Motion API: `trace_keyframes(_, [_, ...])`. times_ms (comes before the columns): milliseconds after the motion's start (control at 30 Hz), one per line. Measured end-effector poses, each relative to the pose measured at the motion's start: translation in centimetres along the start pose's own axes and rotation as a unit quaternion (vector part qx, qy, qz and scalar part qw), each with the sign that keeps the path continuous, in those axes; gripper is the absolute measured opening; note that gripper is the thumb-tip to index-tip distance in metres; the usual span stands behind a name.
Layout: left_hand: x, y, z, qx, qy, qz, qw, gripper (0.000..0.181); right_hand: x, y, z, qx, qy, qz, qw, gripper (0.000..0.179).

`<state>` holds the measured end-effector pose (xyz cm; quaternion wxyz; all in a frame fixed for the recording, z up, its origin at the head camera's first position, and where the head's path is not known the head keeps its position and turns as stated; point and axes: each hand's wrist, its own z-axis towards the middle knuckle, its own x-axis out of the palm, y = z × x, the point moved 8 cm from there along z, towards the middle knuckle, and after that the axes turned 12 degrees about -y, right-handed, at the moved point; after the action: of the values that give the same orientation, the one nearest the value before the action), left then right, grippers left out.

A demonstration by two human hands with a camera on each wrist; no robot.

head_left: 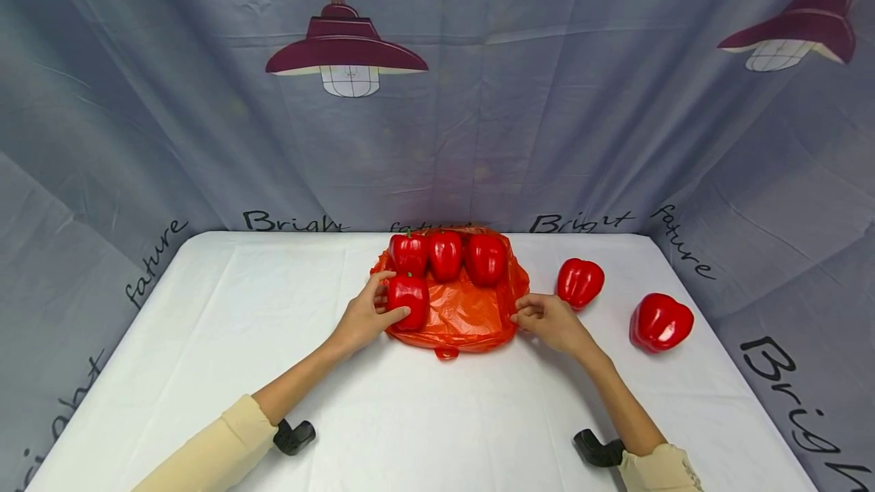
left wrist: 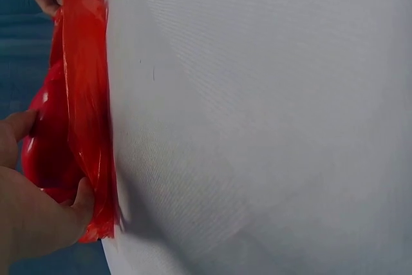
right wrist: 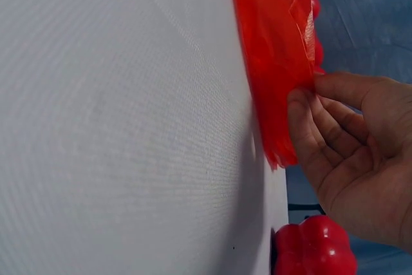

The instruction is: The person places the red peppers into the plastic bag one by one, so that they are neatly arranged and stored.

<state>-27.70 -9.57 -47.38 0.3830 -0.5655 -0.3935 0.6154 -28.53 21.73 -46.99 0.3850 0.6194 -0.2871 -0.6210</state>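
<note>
An orange-red plastic bag (head_left: 468, 313) lies opened out at the far middle of the white table. Three glossy red bell peppers (head_left: 445, 255) stand in a row along its back. At the bag's front left is another red bell pepper (head_left: 408, 301), which my left hand (head_left: 362, 317) grips between thumb and fingers. In the left wrist view that pepper (left wrist: 48, 133) sits behind the bag's raised side (left wrist: 87, 82). My right hand (head_left: 552, 323) pinches the bag's right rim; the right wrist view shows thumb and forefinger meeting at the plastic (right wrist: 277, 49).
Two more red bell peppers lie on the table to the right: one (head_left: 580, 283) just beyond my right hand, another (head_left: 660, 323) nearer the right edge. The white-covered table (head_left: 437, 431) ends at a grey printed curtain (head_left: 478, 135) behind it and at both sides.
</note>
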Motion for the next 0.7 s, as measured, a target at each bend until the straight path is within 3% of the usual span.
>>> trace_keyframes(700, [-0.08, -0.54, -0.01, 0.01, 0.008, 0.015, 0.9998, 0.067, 0.02, 0.05, 0.06, 0.006, 0.002, 0.007, 1.0, 0.023])
